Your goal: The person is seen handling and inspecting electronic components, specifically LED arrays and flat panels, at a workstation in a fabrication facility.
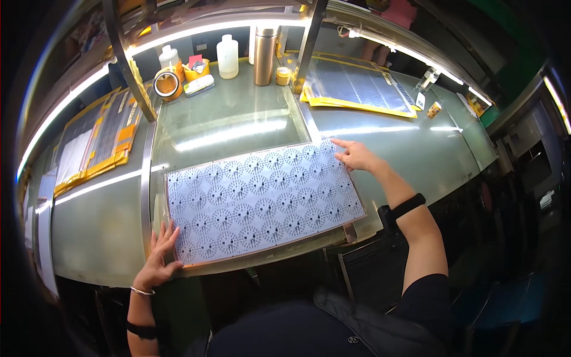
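A large white printed circuit panel [262, 205] lies flat and slightly slanted on the greenish glass worktop. Rows of round black patterns cover it, and a copper-coloured rim shows along its near edge. At its near left corner rests my left hand [159, 260], fingers spread along the left edge and thumb at the near edge. My right hand [358, 157] is at the far right corner, its index finger stretched out onto the panel's edge and the other fingers partly bent beside it. Neither hand is wrapped round anything I can see.
Framed film sheets with yellow borders lie at left [98, 140] and far right [360, 86]. At the back stand a metal flask [264, 56], a white bottle [228, 56] and a tape roll [168, 85]. Metal posts [131, 65] and lit tubes [220, 27] frame the bench.
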Available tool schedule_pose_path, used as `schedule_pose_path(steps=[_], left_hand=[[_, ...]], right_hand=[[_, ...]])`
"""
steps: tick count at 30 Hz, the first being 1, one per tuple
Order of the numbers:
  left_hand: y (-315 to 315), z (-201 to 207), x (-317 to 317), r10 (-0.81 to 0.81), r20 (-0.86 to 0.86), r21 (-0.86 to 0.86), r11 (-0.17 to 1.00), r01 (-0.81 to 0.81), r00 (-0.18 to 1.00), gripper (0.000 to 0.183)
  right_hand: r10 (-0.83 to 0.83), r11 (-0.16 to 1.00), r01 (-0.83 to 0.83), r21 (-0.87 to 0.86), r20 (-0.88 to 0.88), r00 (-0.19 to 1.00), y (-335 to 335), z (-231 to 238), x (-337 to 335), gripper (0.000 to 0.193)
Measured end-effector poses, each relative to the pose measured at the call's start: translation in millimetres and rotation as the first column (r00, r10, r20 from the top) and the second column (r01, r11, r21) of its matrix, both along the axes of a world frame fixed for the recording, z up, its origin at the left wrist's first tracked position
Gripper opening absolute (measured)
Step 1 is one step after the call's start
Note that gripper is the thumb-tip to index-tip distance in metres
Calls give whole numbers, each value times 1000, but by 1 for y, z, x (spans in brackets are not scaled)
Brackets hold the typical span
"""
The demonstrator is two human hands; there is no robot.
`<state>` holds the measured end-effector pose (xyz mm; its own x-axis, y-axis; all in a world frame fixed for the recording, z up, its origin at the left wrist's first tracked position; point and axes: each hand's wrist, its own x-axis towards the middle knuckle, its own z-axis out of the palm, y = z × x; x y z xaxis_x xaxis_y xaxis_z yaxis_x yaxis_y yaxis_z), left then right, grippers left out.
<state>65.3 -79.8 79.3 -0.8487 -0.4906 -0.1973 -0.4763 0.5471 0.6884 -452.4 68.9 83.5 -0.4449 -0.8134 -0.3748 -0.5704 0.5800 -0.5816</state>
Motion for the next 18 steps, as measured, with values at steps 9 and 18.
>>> schedule_pose_path(steps=[9, 18], left_hand=[[-5, 2, -3, 22, 12, 5, 1000, -22, 1000, 84], [-12, 1, -7, -18, -23, -22, 1000, 18, 1000, 84]], right_hand=[[79, 995, -47, 84, -417, 905, -13, -20, -4, 42], [109, 988, -43, 148, -478, 872, -14, -10, -1, 42]])
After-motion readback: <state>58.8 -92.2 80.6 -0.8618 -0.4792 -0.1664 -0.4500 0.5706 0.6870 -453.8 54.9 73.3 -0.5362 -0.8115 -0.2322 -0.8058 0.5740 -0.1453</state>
